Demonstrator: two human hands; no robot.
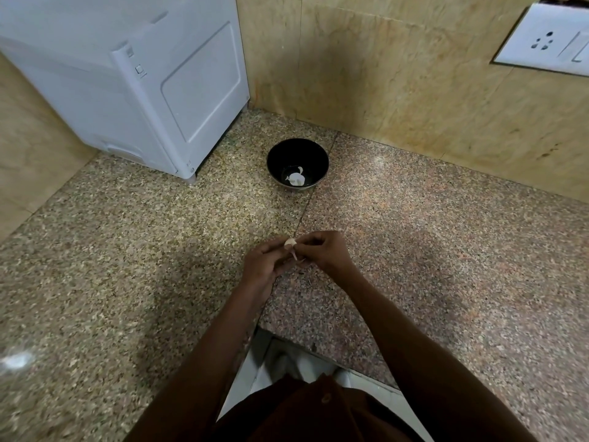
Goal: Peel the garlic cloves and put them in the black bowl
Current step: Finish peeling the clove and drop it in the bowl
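Garlic clove pinched between both hands above worktop; left hand fingers curled on clove body, right hand fingers nipping loose skin trailing down toward person. Black bowl straight ahead, well apart, white pieces inside

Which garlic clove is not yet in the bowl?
The garlic clove pinched between the left hand and the right hand, over the counter. The other white pieces already lie inside the black bowl.
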